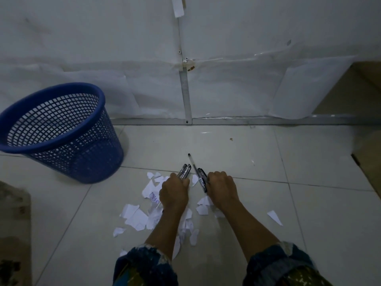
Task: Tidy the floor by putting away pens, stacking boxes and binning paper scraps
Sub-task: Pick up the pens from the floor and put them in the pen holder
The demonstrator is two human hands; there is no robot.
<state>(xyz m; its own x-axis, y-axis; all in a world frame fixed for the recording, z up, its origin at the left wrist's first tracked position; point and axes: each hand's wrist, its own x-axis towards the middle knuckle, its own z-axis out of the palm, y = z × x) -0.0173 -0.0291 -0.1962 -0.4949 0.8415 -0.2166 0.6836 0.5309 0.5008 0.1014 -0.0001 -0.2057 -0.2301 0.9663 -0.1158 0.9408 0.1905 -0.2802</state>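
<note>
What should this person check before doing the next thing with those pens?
1. Left hand holds the left pen bundle: ok.
2. Right hand holds the right pen bundle: ok.
3. Paper scraps cleared: not ok, they lie scattered on the tiles.
4. Blue basket upright, mouth open: ok.
5. A place to put pens in view: not ok, none shows.

**White wall, pale tiles**

A white wall [82,38] covered with thin sheets stands behind. An upright metal strip [185,96] meets a bottom rail [268,120]. The tiled floor [309,203] has a small brown crumb [231,139] near the wall.
</note>
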